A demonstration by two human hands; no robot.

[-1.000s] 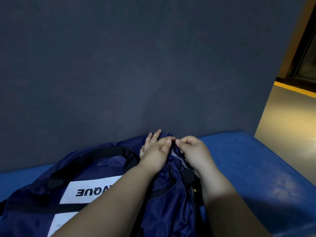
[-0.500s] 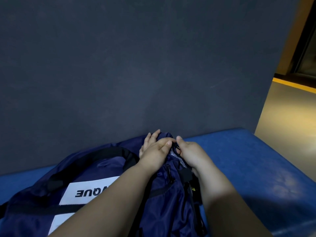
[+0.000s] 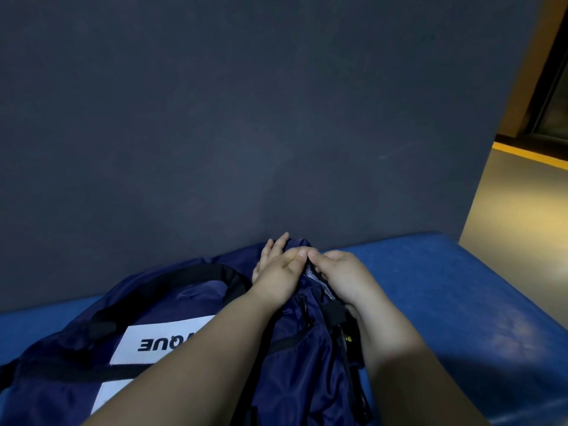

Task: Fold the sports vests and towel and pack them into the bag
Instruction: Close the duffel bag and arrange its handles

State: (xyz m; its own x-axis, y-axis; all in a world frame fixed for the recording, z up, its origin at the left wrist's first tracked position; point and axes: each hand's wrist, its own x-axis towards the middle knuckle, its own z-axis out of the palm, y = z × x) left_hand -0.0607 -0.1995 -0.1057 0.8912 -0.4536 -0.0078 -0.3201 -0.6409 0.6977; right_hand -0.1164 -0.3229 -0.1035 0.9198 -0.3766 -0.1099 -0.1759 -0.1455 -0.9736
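So, bag (image 3: 196, 290): navy, lies flat on its side on the blue bench (image 3: 445, 302), its far end against the dark wall (image 3: 246, 118), white label (image 3: 159, 339) facing up, black strap (image 3: 172, 278) looped over the top. Both hands work its far end, where the opening runs. A sliver of grey cloth (image 3: 311, 274) shows in the gap, towel or vest, cannot tell which. Contents look packed, so this reads as closing up.

Left hand (image 3: 278, 278): thumb and forefinger curl over one edge of the opening and pinch it, the other fingers lie straight down the far side, likely to steady the fabric. Right hand (image 3: 341, 275): fingers curl down over the opposite edge, tips hidden, thumb on top; it seems to grip that edge and draw it to the left one. Thumb tips touch. A zip (image 3: 304, 305) on the near panel is left alone.

Versus a second ago: the thumbs were a little apart, now the right hand has closed in and they meet. Less grey cloth shows. Left hand and bag are about where they were.
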